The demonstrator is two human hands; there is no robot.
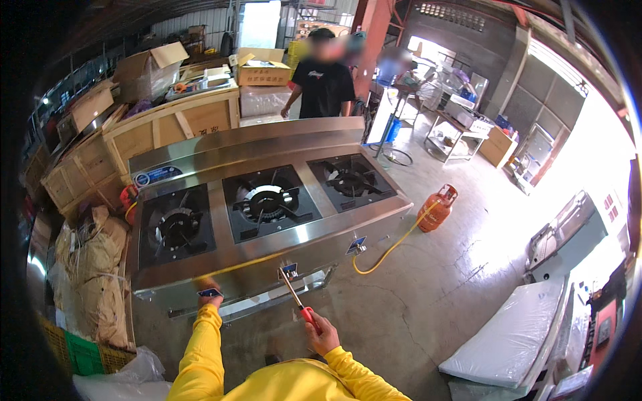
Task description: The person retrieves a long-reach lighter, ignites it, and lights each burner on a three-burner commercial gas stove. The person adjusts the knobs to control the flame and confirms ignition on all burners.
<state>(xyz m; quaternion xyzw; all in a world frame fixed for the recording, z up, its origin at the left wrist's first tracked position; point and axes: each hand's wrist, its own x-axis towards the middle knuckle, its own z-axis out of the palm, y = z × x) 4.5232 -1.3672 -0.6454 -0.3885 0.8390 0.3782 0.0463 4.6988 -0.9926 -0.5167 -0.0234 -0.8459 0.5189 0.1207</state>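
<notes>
Before me stands a stainless-steel three-burner gas stove (281, 248), with black cast-iron grates over its burners. My left hand (211, 302) is at the front panel's left end, closed on a control knob under a blue label plate (210, 293); the hand mostly hides the knob. My right hand (323, 334) is wrapped round the red handle of a long-necked lighter (294, 296). Its thin metal neck points up toward the middle knob (289, 273) and ends close beside it. Further right, another control knob (359, 248) is untouched.
An orange gas cylinder (437, 209) stands on the floor right of the stove, with a yellow hose (382, 262) looping toward the front panel. Wooden crates (180, 120) and cardboard boxes fill the left. A person (322, 83) stands behind the stove. Wrapped white panels (505, 334) lie at lower right.
</notes>
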